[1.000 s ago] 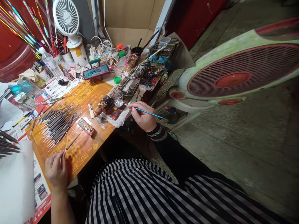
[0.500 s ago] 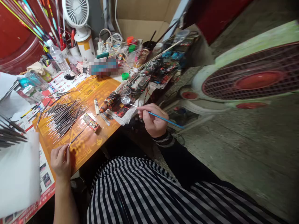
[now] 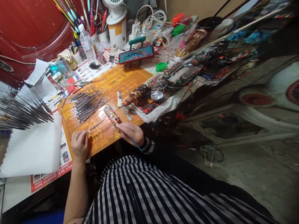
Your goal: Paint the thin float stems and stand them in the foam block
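Observation:
My left hand [image 3: 79, 144] pinches the near end of a thin dark stick [image 3: 99, 123] that lies across a small paint-spattered block [image 3: 112, 114] on the orange sheet [image 3: 121, 81]. My right hand [image 3: 130, 132] is closed on a fine brush with a blue handle [image 3: 135, 145], its tip close to the block and the stick. A heap of similar thin sticks [image 3: 86, 104] lies just beyond my left hand. Farther right stand a spattered cylinder [image 3: 137, 94] and a small clear dish [image 3: 157, 95].
White paper [image 3: 32, 149] bearing a fan of dark sticks [image 3: 21, 109] lies at left. A phone on a stand [image 3: 136, 54], a water bottle [image 3: 86, 42], a small desk fan's base [image 3: 116, 25] and paint clutter [image 3: 210, 59] crowd the back. A floor fan [image 3: 275, 93] stands at right.
My right hand has drawn the brush back from the clear dish to the spattered block near my left hand. The view has swung left and down.

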The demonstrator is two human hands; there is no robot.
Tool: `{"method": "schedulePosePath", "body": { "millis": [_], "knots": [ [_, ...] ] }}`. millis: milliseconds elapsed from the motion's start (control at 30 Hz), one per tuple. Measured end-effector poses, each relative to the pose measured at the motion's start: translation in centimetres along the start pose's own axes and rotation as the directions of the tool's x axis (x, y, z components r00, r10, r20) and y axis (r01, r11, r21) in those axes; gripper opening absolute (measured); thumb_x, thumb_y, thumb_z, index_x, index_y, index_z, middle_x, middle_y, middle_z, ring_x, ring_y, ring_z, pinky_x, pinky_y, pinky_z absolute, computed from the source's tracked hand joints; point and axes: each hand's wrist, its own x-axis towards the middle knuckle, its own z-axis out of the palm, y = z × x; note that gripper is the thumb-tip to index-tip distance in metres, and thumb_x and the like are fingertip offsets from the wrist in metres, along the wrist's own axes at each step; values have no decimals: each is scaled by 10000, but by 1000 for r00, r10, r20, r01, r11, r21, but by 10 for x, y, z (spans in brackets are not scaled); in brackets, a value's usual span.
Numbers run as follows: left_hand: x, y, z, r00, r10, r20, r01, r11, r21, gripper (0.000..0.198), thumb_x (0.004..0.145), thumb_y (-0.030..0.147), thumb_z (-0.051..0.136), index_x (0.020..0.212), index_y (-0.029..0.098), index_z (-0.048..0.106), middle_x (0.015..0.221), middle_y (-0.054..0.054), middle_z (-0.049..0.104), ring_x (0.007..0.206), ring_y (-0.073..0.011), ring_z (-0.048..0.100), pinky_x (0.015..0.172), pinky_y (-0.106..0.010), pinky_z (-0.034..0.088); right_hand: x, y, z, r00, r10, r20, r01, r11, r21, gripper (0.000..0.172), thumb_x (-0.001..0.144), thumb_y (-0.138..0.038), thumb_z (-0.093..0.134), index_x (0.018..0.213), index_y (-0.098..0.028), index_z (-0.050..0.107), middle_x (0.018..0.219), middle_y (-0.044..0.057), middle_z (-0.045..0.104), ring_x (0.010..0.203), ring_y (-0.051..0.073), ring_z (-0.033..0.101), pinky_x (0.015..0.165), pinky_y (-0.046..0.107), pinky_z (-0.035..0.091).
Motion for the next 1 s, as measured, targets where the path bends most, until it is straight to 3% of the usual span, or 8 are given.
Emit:
{"method": "schedulePosePath", "body": {
  "millis": [233,767,1000],
  "knots": [
    [-1,1,0,1000,-6,10,6,1000,8,141,947,197,618,1060,206,700,913,-60,694,858,-183,598,815,-331,478,-6,-3,7,997,22,74,-17,998,-69,501,957,-83,546,1443,-195,511,1070,114,749,949,199,739,829,336,638],
    [-1,2,0,1000,4,3,-4,1000,14,142,936,180,635,1059,206,701,903,-56,691,842,-180,587,798,-325,471,-2,-4,8,998,-3,59,9,994,-111,595,929,-54,595,1497,-166,459,1050,123,751,914,214,728,800,345,631],
    [-1,2,0,1000,-8,10,7,1000,25,135,951,208,621,1055,204,707,902,-58,695,844,-174,594,797,-324,476,-8,-2,9,997,28,71,-20,994,-103,508,956,-88,566,1451,-193,518,1072,112,750,940,203,733,839,346,633]
  ]
}}
